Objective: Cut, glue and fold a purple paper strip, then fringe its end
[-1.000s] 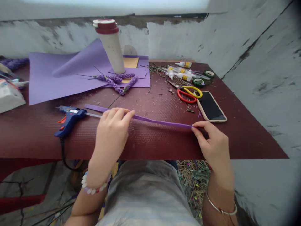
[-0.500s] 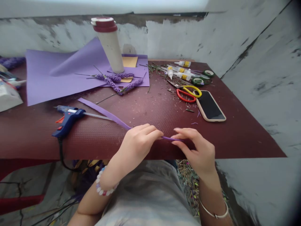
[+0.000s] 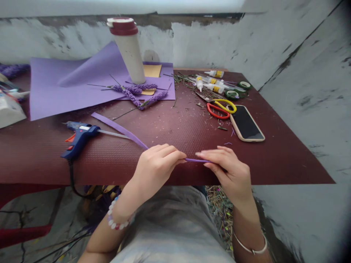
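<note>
A long purple strip (image 3: pixel 120 128), paper or felt by its look, runs from the middle of the table into my left hand (image 3: pixel 157 163). The left thumb and fingertips pinch it near the table's front edge. Between the hands it narrows to a thin, folded or twisted length. My right hand (image 3: pixel 230 171) has thumb and fingers closed around the strip's other end, which its fingers partly hide. A blue hot glue gun (image 3: pixel 80 138) lies to the left of the strip, a clear glue stick jutting from its back.
Red-and-yellow scissors (image 3: pixel 219 109) and a phone (image 3: pixel 248 124) lie at right. Behind them are small glue bottles (image 3: pixel 215 88), green tape rolls (image 3: pixel 232 95) and stem scraps. A tall cup (image 3: pixel 128 54) stands on purple sheets (image 3: pixel 60 91) near purple flower sprigs (image 3: pixel 137 96).
My left hand has shifted slightly left along with the strip, so a little more of the thin length shows between the hands. The right fingers have shifted slightly on the strip.
</note>
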{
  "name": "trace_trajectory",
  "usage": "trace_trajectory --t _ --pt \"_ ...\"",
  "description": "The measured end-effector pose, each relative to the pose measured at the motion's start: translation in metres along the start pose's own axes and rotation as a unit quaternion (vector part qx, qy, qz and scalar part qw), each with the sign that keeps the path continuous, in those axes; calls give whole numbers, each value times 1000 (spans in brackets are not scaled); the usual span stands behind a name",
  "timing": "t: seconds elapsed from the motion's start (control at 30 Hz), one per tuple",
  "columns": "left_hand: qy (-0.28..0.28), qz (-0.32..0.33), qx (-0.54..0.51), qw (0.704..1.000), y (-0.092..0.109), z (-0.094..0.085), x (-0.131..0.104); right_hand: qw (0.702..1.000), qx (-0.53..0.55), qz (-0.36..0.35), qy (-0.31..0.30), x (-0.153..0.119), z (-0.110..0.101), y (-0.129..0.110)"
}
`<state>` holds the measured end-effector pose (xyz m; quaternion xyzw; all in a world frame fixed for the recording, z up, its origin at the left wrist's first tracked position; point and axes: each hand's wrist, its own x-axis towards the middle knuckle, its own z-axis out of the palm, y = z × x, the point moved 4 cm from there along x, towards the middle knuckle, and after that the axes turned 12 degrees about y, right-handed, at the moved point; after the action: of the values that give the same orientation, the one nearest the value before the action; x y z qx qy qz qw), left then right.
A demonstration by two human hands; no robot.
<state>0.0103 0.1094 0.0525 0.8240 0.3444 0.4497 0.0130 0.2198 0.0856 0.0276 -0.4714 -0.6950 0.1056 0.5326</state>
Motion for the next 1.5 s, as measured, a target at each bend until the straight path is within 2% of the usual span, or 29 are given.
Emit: trace_trajectory --t 0.1,0.13,0.2,0.27,0.3,0.5,0.57,0.6,0.63,0.7,0.77,0.83,0.9,1.0,1.13,1.3,1.37,1.5 --pt "-1 -1 3 1000 -2 -2 0 983 132 129 1 -2 1 11" --pt "-3 -1 3 1000 -2 -2 0 968 186 167 31 -3 1 14" --pt "-4 0 1 1000 -2 -3 0 933 247 229 129 -3 -2 19" --pt "-2 1 0 1000 -1 -3 -1 906 241 277 213 -5 -4 22" --pt "-1 2 1 1000 -1 -3 -1 899 226 291 235 -6 -5 23" --pt "-5 10 -4 1000 0 -4 -2 901 172 269 295 -10 -6 19" --pt "-7 12 -7 1000 0 -4 -2 908 151 242 307 -11 -6 16" --pt "-8 12 -8 1000 1 -4 -2 919 155 216 292 -10 -6 14" --pt "-10 11 -9 1000 1 -4 -2 935 166 186 254 -8 -4 10" --pt "-13 10 -10 1000 2 -4 -1 970 172 127 114 -4 3 3" --pt "-18 12 -10 1000 3 -4 -1 988 126 79 -42 -3 11 -3" --pt "-24 16 -8 1000 3 -2 -1 992 50 22 -113 -1 14 -8" --pt "-27 20 -6 999 3 -2 -2 992 -5 -41 -118 2 16 -13" --pt "-33 14 9 999 -2 -2 -2 989 -45 -111 -86 4 19 -21" --pt "-43 10 49 998 -8 -4 -2 984 -34 -167 -48 4 22 -29" --pt "-46 19 48 998 -9 -4 -3 984 6 -165 -65 5 19 -26" --pt "-44 23 52 997 -10 -4 -3 984 -20 -158 -86 6 16 -22" --pt "-51 26 48 997 -12 -5 -3 986 -86 -99 -104 7 7 -9"
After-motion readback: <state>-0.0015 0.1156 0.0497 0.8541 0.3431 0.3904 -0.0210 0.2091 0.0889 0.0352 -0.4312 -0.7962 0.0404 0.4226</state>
